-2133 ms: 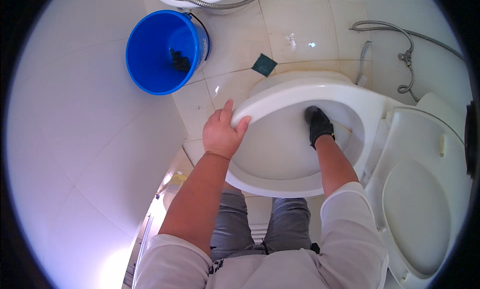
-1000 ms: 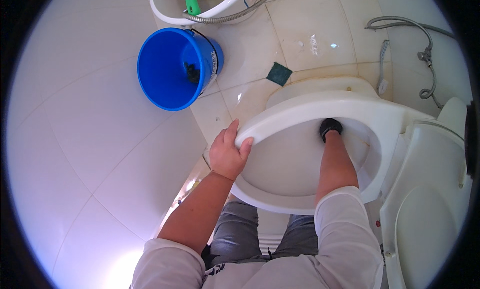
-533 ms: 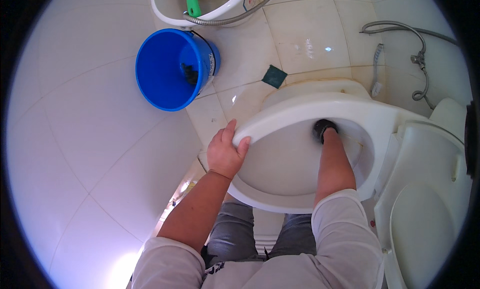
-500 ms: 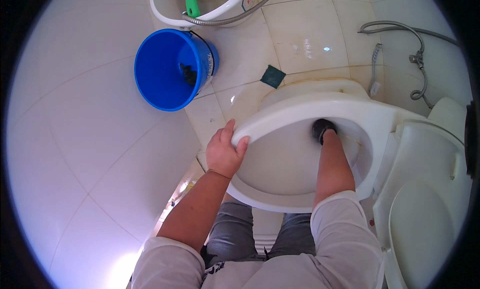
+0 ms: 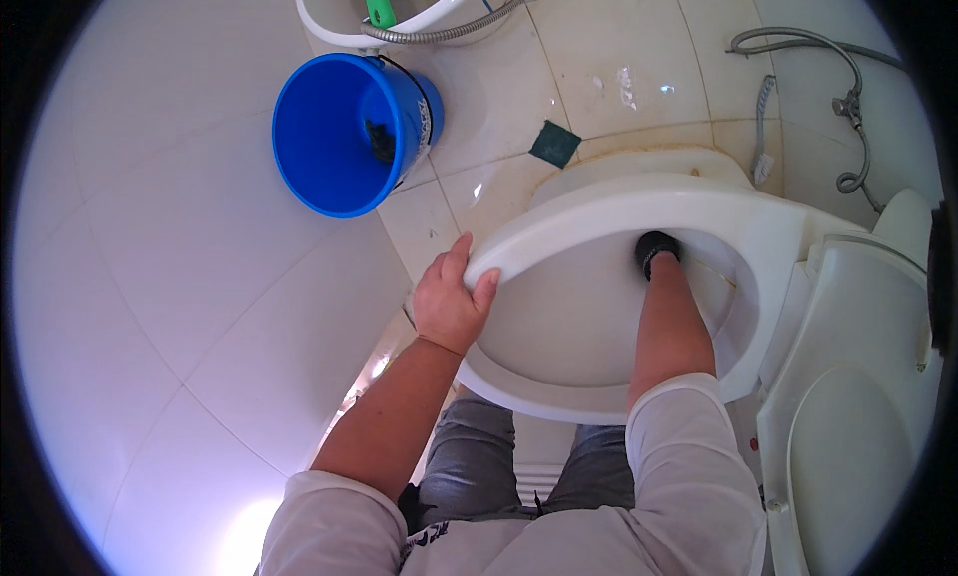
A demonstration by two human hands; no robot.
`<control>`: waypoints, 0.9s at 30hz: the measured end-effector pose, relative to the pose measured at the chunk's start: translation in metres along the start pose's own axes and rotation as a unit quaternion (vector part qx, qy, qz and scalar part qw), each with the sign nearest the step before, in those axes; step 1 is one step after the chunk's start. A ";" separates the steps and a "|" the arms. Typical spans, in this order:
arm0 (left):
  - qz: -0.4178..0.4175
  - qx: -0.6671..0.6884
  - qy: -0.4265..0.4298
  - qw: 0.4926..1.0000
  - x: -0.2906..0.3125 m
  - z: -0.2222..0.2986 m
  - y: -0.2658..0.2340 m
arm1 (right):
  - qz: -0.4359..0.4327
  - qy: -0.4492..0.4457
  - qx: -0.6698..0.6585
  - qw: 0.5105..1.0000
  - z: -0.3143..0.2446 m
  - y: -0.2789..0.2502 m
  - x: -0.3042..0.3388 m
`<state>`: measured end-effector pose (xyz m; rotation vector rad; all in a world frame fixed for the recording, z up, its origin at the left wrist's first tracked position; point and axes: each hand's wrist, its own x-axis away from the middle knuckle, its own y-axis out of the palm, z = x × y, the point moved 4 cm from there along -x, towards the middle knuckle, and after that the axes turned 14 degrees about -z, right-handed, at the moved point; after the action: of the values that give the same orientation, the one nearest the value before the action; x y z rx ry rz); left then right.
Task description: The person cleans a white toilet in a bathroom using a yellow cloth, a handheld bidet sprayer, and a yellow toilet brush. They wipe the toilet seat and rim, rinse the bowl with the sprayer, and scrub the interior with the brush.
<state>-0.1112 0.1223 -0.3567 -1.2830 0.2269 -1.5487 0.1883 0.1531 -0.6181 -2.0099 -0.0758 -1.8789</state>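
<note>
A white toilet bowl (image 5: pixel 519 404) stands in front of me. My left hand (image 5: pixel 451 299) grips its left front rim, with the thumb on top and the fingers over the outer edge. Down inside the bowl, by the far inner wall, is my right hand (image 5: pixel 659 254). Something black, like a glove or a dark scrubbing cloth, covers it. Its fingers are hidden, so what they hold cannot be told.
A blue bucket (image 5: pixel 329 137) with a dark item in it stands at the far left. Behind it are a white tub (image 5: pixel 334 17) and a metal hose (image 5: pixel 459 35). The raised toilet lid (image 5: pixel 848 446) is on the right. Another hose (image 5: pixel 855 147) hangs on the wall.
The view has shifted slightly, so the bowl and surroundings sit a little farther right. My left hand keeps its hold on the rim, and my right hand stays inside the bowl.
</note>
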 end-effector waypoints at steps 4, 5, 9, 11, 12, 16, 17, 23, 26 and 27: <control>0.032 0.012 0.023 0.999 0.001 -0.001 0.006 | -0.034 -0.001 -0.035 0.999 0.000 0.004 0.004; 0.032 0.007 0.016 0.999 0.002 -0.001 0.007 | -0.052 -0.004 -0.034 0.998 -0.007 0.002 0.009; 0.023 0.003 0.007 1.000 0.004 -0.003 0.009 | -0.069 0.024 0.072 0.995 -0.018 -0.002 0.047; 0.011 0.007 0.004 1.000 0.003 -0.001 0.008 | 0.013 0.060 0.078 0.995 -0.016 0.029 0.063; 0.000 0.011 -0.002 1.000 0.003 0.000 0.008 | 0.018 0.078 0.071 0.994 -0.014 0.030 0.074; -0.017 0.012 -0.018 1.000 0.004 0.004 0.006 | 0.051 0.084 0.085 0.992 -0.011 0.002 0.131; -0.001 0.007 -0.011 1.000 0.004 0.003 0.005 | 0.136 0.070 0.124 0.980 -0.009 -0.001 0.140; 0.035 -0.002 0.001 0.999 0.005 0.004 0.008 | -0.019 0.075 0.188 0.979 -0.075 0.014 0.122; 0.036 -0.006 0.006 0.999 0.004 0.006 0.010 | 0.118 0.096 -0.229 0.962 -0.098 -0.019 0.093; 0.031 -0.005 0.006 0.999 0.005 0.006 0.011 | 0.194 0.100 -0.329 0.919 -0.095 -0.029 0.082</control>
<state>-0.0991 0.1169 -0.3592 -1.2642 0.2806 -1.5038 0.0978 0.1316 -0.5291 -1.9802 1.0614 -1.9763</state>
